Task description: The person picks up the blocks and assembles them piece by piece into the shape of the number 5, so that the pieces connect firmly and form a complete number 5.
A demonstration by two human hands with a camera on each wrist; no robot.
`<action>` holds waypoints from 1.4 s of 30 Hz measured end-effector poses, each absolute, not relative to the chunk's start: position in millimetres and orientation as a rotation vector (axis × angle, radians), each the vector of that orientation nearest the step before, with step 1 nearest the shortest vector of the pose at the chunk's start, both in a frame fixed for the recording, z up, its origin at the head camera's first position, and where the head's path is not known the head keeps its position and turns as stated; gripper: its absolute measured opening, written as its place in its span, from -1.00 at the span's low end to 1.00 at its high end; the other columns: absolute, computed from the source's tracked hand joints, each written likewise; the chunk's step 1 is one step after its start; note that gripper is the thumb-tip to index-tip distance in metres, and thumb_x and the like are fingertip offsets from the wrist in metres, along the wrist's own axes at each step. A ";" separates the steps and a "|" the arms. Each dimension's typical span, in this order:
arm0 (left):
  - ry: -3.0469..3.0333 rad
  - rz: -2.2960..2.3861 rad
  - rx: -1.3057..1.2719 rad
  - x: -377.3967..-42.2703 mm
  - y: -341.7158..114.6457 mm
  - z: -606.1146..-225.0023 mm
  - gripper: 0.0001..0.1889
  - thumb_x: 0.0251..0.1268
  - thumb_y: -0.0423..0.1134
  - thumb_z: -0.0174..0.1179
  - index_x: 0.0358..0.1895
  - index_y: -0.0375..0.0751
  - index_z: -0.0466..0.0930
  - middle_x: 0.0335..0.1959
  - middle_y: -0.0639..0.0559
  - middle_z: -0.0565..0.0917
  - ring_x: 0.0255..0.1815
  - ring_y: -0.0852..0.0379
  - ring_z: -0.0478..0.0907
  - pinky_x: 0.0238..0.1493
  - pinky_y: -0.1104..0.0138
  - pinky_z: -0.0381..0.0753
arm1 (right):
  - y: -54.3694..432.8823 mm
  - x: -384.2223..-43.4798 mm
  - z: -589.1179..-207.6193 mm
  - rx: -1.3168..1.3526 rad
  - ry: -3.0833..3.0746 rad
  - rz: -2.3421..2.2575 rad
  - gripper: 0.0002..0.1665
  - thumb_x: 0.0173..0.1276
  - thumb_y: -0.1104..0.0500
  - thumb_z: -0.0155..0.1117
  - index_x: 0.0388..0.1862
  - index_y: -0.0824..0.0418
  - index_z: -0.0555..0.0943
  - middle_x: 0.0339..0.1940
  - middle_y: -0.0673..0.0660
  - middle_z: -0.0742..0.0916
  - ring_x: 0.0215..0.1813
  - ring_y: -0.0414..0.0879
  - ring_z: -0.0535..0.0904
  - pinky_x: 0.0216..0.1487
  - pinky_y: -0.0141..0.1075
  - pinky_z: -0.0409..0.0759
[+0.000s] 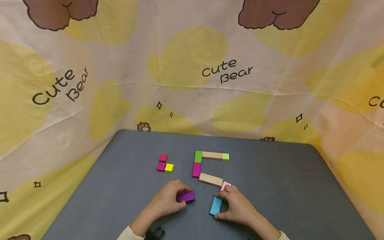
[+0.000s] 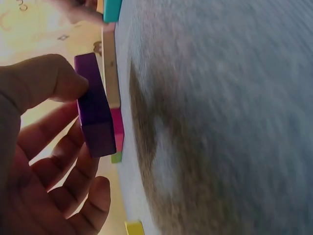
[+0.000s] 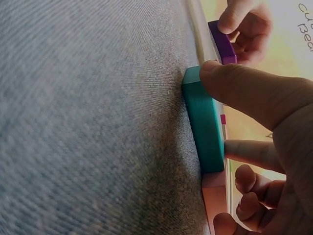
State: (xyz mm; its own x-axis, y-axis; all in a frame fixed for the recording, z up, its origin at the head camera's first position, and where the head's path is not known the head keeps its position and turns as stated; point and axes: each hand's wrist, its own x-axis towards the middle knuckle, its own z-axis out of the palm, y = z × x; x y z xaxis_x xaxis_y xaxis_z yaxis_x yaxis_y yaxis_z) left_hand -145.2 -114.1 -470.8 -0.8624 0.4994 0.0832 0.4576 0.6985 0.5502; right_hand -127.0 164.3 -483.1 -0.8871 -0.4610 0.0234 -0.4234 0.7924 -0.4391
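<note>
My left hand [image 1: 168,199] holds a purple block [image 1: 186,196] between thumb and fingers, close over the grey table and left of the blue block. In the left wrist view the thumb presses on one face of this purple block [image 2: 95,107]. With thumb and index finger my right hand [image 1: 240,207] pinches a blue block [image 1: 216,205] lying on the table. One end of that blue block [image 3: 203,122] meets a pink block [image 3: 215,198] in the right wrist view. Fingers of the right hand partly cover the pink block in the head view.
Beyond the hands, a bent row joins a wooden block [image 1: 211,179], a magenta block [image 1: 196,170], a green block [image 1: 198,156], another wooden block [image 1: 212,155] and a light green cube [image 1: 225,157]. Red [image 1: 163,158], purple [image 1: 161,167] and yellow cubes [image 1: 169,168] sit left of it.
</note>
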 end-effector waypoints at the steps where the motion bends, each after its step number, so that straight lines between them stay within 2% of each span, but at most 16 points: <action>1: 2.818 0.875 0.820 -145.2 -112.2 -471.0 -0.65 -0.06 -0.28 0.35 -0.10 -0.02 0.70 -0.24 0.21 0.63 -0.24 0.29 0.44 -0.20 0.42 0.52 | 164.2 -126.9 -483.1 -0.713 2.894 -0.673 -0.26 -0.17 -0.25 0.57 0.00 0.06 0.68 -0.14 -0.06 0.62 -0.13 -0.20 0.38 -0.17 -0.27 0.50; 7: 2.775 0.792 0.960 -144.1 -101.0 -471.5 -0.64 -0.07 -0.26 0.35 -0.09 0.04 0.69 -0.19 0.23 0.65 -0.17 0.31 0.45 -0.17 0.44 0.50 | 164.0 -126.7 -483.7 -0.709 2.894 -0.659 -0.26 -0.16 -0.25 0.57 0.01 0.06 0.68 -0.14 -0.06 0.62 -0.10 -0.19 0.40 -0.13 -0.23 0.53; 14: 2.757 0.719 1.048 -141.3 -90.7 -475.6 -0.62 -0.10 -0.26 0.35 -0.09 0.11 0.70 -0.25 0.29 0.61 -0.19 0.35 0.43 -0.21 0.50 0.46 | 163.4 -126.6 -482.8 -0.697 2.875 -0.665 -0.26 -0.15 -0.25 0.56 0.01 0.06 0.68 -0.14 -0.07 0.62 -0.12 -0.19 0.40 -0.14 -0.24 0.53; 24: 2.710 0.715 1.029 -136.4 -80.3 -478.8 -0.62 -0.10 -0.24 0.37 -0.09 0.14 0.70 -0.25 0.31 0.60 -0.20 0.38 0.43 -0.24 0.51 0.46 | 164.4 -125.6 -484.6 -0.708 2.886 -0.681 -0.28 -0.15 -0.21 0.57 0.00 0.08 0.67 -0.20 -0.10 0.60 -0.19 -0.26 0.42 -0.17 -0.28 0.53; 33: 2.685 0.717 1.014 -136.9 -75.8 -479.8 -0.62 -0.10 -0.24 0.37 -0.10 0.15 0.69 -0.25 0.34 0.60 -0.20 0.39 0.41 -0.24 0.51 0.45 | 165.3 -127.4 -485.1 -0.719 2.862 -0.731 -0.28 -0.15 -0.18 0.59 0.00 0.11 0.67 -0.37 -0.14 0.52 -0.32 -0.32 0.35 -0.35 -0.43 0.38; 42: 2.698 0.702 1.051 -137.5 -72.8 -481.1 -0.61 -0.12 -0.24 0.37 -0.10 0.13 0.70 -0.27 0.32 0.60 -0.22 0.40 0.41 -0.25 0.53 0.44 | 163.7 -126.4 -484.5 -0.754 2.910 -0.691 -0.28 -0.17 -0.17 0.59 -0.01 0.13 0.69 -0.31 -0.12 0.53 -0.28 -0.29 0.37 -0.30 -0.40 0.44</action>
